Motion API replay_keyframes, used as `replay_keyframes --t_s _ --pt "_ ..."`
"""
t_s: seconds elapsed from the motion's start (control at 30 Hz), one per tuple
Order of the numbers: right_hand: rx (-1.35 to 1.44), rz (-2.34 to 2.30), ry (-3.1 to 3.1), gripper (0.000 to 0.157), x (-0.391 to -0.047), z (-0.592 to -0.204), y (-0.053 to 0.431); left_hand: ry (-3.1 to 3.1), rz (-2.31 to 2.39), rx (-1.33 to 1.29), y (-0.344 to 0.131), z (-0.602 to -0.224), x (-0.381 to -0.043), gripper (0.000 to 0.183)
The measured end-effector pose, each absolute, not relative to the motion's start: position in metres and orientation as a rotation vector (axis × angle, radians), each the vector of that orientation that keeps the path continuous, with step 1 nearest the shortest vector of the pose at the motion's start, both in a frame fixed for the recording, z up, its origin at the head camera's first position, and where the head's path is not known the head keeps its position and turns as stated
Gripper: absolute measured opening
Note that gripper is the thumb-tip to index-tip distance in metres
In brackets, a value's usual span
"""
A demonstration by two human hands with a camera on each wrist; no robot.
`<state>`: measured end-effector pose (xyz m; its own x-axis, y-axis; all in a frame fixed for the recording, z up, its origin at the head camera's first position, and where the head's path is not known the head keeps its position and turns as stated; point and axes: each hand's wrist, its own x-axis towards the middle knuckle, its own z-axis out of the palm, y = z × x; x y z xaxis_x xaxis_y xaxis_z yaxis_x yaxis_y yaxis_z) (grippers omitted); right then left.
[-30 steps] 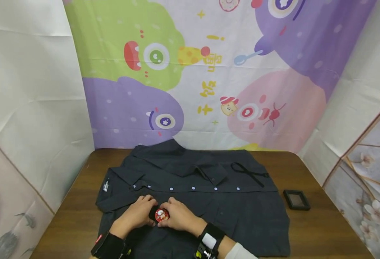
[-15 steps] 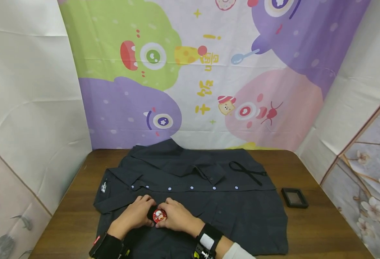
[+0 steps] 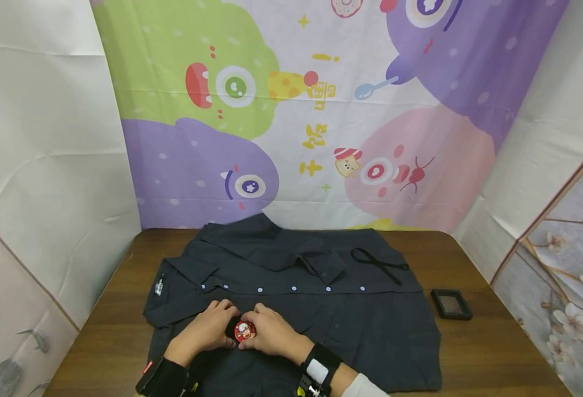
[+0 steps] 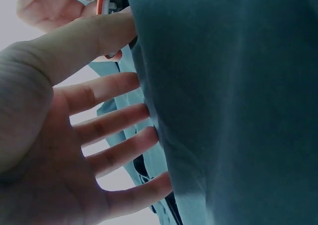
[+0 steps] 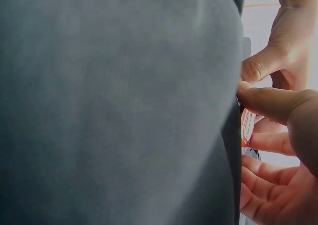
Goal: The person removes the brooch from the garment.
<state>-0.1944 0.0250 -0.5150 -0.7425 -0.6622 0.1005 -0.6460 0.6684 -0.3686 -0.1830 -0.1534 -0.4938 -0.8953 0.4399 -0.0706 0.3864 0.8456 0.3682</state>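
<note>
A dark button-up shirt point(image 3: 346, 331) lies spread over the wooden table. On its lower left part, a round red badge point(image 3: 245, 331) with a cartoon print sits between both hands. My right hand point(image 3: 271, 330) pinches it between thumb and forefinger; in the right wrist view the badge's edge point(image 5: 248, 125) shows beside these fingers. My left hand point(image 3: 212, 326) is at the other side, next to a dark patch whose kind I cannot tell. Its fingers point(image 4: 107, 123) are spread and nearly straight in the left wrist view, with their tips at the shirt cloth.
A small black square frame point(image 3: 451, 304) lies on the wooden table point(image 3: 495, 353), right of the shirt. A thin black cord point(image 3: 378, 264) rests across the shirt's upper right. Behind the table hangs a cartoon-printed cloth point(image 3: 296, 204), with pale hangings at both sides.
The head view has shifted slightly, so everything sits a little further left than a second ago. Both hands keep their places at the badge, with no clear movement.
</note>
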Motion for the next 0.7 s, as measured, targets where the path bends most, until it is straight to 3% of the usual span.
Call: replay_keyframes --t_s 0.7 --pt "-1.037 -0.586 2.867 0.044 -0.1923 -0.5128 0.0243 2.835 0.488 0.644 -0.1539 -0.4917 -0.1838 0.049"
